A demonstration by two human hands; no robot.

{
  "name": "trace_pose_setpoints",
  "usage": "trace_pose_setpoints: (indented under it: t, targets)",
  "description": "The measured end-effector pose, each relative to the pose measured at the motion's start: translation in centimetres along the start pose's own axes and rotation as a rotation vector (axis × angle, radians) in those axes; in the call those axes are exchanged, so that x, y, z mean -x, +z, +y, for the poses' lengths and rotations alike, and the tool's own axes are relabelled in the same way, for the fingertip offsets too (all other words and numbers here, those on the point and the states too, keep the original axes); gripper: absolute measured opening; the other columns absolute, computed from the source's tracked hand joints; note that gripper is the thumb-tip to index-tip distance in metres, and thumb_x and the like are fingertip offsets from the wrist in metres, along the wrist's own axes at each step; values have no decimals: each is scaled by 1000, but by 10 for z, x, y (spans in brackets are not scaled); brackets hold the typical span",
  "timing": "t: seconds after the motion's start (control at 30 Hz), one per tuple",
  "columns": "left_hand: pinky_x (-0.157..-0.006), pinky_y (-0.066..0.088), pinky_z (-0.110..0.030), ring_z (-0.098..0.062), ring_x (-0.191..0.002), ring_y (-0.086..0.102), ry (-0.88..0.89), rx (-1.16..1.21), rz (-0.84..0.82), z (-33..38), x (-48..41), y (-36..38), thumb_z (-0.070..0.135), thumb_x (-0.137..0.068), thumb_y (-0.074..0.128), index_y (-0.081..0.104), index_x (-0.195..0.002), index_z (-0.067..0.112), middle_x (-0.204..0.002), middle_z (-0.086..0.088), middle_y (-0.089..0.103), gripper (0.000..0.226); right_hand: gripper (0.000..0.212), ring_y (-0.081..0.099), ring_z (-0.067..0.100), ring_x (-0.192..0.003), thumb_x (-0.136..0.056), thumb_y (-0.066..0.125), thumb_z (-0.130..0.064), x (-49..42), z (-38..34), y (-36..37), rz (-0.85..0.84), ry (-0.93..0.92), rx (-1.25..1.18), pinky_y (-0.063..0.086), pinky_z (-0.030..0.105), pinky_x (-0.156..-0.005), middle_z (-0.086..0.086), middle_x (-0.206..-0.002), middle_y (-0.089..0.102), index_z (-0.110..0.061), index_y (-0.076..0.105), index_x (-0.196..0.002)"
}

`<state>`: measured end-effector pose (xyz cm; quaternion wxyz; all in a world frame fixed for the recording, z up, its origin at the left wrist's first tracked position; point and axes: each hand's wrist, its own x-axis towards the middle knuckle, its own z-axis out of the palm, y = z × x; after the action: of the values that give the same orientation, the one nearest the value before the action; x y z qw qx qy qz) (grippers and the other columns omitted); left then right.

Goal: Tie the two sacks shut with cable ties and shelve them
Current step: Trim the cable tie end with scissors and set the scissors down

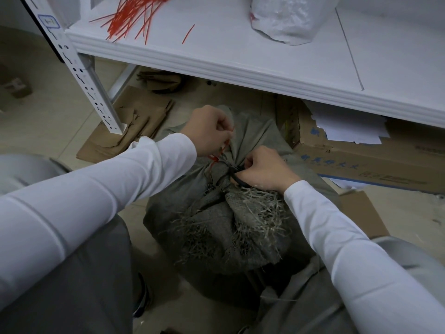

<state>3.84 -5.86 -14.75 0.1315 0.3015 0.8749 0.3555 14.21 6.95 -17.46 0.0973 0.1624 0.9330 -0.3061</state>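
A grey woven sack point(216, 227) with frayed fibres stands on the floor between my knees, its neck bunched together. A red cable tie point(214, 159) wraps the neck on the left side. My left hand point(207, 128) pinches the tie's tail and holds it up and away from the neck. My right hand point(262, 169) grips a black-handled tool point(237, 176), its tip against the gathered neck beside the tie. More grey sack cloth point(301, 302) lies at the lower right. A pile of red cable ties point(130, 18) lies on the white shelf point(240, 59) above.
A white plastic bag point(286, 18) sits on the shelf to the right of the ties. The shelf's perforated post point(81, 75) stands at left. Flattened cardboard point(134, 124) lies under the shelf, and an open cardboard box point(361, 160) with papers is at right.
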Motion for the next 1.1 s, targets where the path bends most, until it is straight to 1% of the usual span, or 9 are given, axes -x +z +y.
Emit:
trace_pose_setpoints:
  t: [0.07, 0.13, 0.33, 0.5, 0.6, 0.7, 0.8, 0.93, 1.1]
  targets:
    - [-78, 54, -31, -21, -81, 66, -8, -32, 13, -2, -2, -1, 12, -86, 65, 65, -79, 14, -75, -2, 65, 7, 40, 35, 18, -51, -62, 72, -35, 1, -1, -1, 2, -6, 13, 23, 30, -50, 3, -51, 36, -12, 41, -52]
    - [-78, 52, -30, -21, -83, 65, -20, -64, 14, -3, -4, -2, 13, -85, 66, 66, -80, 13, -79, -4, 67, 5, 40, 35, 18, -51, -64, 72, -33, 1, -3, -1, -3, -4, 27, 23, 29, -49, 4, -51, 36, -12, 40, -52]
    - [-71, 43, -23, -18, -77, 59, -43, -114, 21, -5, -5, -2, 12, -85, 65, 68, -84, 13, -74, 1, 60, 4, 36, 41, 20, -53, -66, 71, -33, -1, -3, -1, -18, -2, 66, 27, 29, -50, 7, -54, 42, -10, 46, -55]
    - [-76, 48, -26, -18, -81, 61, -39, -120, 26, -7, -6, -1, 15, -85, 65, 69, -86, 13, -77, 0, 61, 5, 39, 39, 20, -53, -66, 72, -33, -3, -2, 0, -11, -8, 85, 26, 30, -50, 6, -53, 41, -11, 44, -53]
    - [-72, 45, -24, -17, -79, 60, -32, -124, 38, -6, -5, -1, 13, -85, 64, 70, -86, 11, -75, 0, 61, 6, 42, 37, 19, -52, -66, 72, -34, -2, -1, 2, 4, -15, 68, 25, 29, -49, 4, -51, 39, -12, 40, -51]
    - [-76, 53, -29, -19, -79, 66, -35, -85, 23, -4, -3, 1, 12, -86, 64, 68, -81, 13, -77, -4, 67, 6, 43, 38, 18, -52, -68, 72, -38, -1, 0, 3, 7, -7, 44, 25, 29, -50, 3, -52, 39, -13, 41, -53]
    - [-81, 55, -34, -20, -81, 68, -9, -76, 10, -2, 0, 4, 13, -85, 64, 65, -78, 17, -77, -4, 69, 9, 43, 38, 18, -52, -67, 74, -40, -3, 0, 1, -10, 10, 22, 26, 29, -50, 1, -52, 40, -12, 44, -55]
    - [-80, 55, -33, -19, -80, 68, 6, -63, 7, 1, 1, 3, 14, -86, 64, 65, -79, 16, -78, -5, 70, 8, 49, 36, 18, -50, -67, 74, -43, -4, -3, -1, -12, 19, 16, 25, 28, -49, -1, -50, 37, -15, 36, -51]
    - [-76, 56, -32, -21, -80, 68, -15, -44, 21, -1, 0, 2, 13, -86, 64, 65, -78, 15, -77, -5, 69, 8, 48, 34, 17, -49, -67, 72, -38, -1, -5, -1, -7, -2, 35, 23, 27, -46, -1, -48, 35, -15, 34, -48]
